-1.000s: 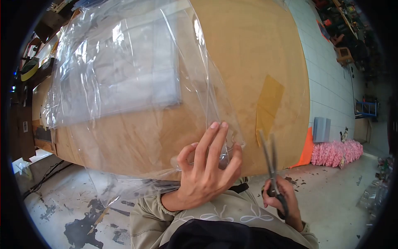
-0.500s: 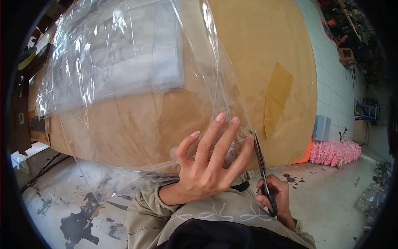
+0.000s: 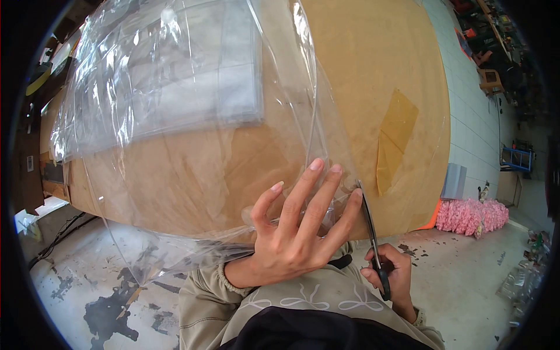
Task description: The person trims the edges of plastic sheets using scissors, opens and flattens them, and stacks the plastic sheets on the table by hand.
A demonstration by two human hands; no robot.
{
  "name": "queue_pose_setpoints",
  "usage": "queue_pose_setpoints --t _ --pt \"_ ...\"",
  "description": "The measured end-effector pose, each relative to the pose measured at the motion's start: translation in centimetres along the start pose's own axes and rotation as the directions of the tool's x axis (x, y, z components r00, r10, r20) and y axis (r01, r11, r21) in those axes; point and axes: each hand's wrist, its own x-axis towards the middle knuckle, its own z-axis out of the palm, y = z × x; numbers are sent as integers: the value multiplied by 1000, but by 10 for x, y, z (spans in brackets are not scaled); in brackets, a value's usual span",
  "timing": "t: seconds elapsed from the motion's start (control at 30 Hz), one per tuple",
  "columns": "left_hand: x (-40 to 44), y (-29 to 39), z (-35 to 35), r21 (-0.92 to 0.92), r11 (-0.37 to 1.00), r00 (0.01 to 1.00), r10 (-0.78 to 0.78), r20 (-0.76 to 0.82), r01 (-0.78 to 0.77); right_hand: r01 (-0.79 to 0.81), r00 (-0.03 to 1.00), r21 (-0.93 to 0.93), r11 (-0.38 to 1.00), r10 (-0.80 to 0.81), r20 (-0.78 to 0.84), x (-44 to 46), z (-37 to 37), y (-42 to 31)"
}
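Observation:
My left hand point(image 3: 297, 227) lies with its fingers spread on a clear plastic sheet point(image 3: 175, 186), pressing it against the cardboard-covered table point(image 3: 344, 70). My right hand point(image 3: 392, 271) grips a pair of black-handled scissors point(image 3: 373, 245) at the table's front edge. The blades point away from me, and their tips rest beside my left index finger at the sheet's right edge. Whether the blades are touching the plastic I cannot tell. Under the sheet, farther back, lies a stack of folded clear plastic point(image 3: 239, 87).
A strip of brown tape point(image 3: 396, 140) is stuck on the table's right part. Beyond the right edge lie a pink fluffy bundle point(image 3: 471, 216) and a grey box-like piece point(image 3: 452, 181) on the floor. Cables point(image 3: 61, 239) run along the floor at left.
The view has shifted slightly, so the table and sheet sit a little farther right. Both hands keep nearly the same pose, and the scissors look a little more closed.

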Motion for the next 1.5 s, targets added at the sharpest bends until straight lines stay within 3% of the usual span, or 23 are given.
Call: queue_pose_setpoints --t 0.33,0.43,0.53,0.63,0.77,0.87,0.9,0.97,1.0,1.1,1.13,1.17,1.23,1.33,1.5 --pt "0 2 2 -14 999 999 -29 -30 29 65 997 -112 992 -69 -32 1 2 -3" --pt "0 3 1 -20 999 999 -40 -25 40 -31 999 -15 999 31 -14 -2 0 1" --pt "1 2 1 -13 1000 999 -24 -23 24 -27 998 176 984 35 -44 -3 -2 8" --pt "2 0 -1 -68 998 1000 -14 -7 14 41 996 199 979 -24 -89 -3 -13 6" --pt "7 -2 -11 -234 972 999 -27 33 34 139 932 29 990 -120 -342 16 -31 -31" --pt "5 -5 -14 -294 956 1000 -2 7 4 260 861 -144 955 -297 -414 44 -37 -58" --pt "4 -5 -15 -300 954 1000 -3 3 4 333 805 -367 868 -465 -369 57 -38 -64" --pt "3 -6 -16 -305 952 1000 -9 -10 5 414 655 -734 539 -736 -171 84 -39 -75" --pt "1 -5 -17 -286 958 1000 -17 -8 14 362 618 -844 395 -780 -100 93 -33 -80" --pt "1 -5 -18 -242 970 1000 -23 6 24 407 431 -912 54 -892 139 102 -27 -98" --pt "0 -4 -15 -213 977 999 -30 -16 26 563 291 -820 -100 -905 310 107 -31 -93" --pt "0 -3 -15 -217 975 999 -39 -10 36 641 237 -749 -170 -884 403 107 -31 -94" --pt "0 -3 -17 -228 972 999 -52 6 52 766 110 -573 -290 -820 562 106 -27 -94" --pt "2 -3 -19 -232 972 999 -39 11 41 751 17 -543 -375 -812 583 114 -27 -86" --pt "8 -1 -28 -247 964 992 -76 99 99 772 21 -527 -356 -814 580 117 -27 -88"
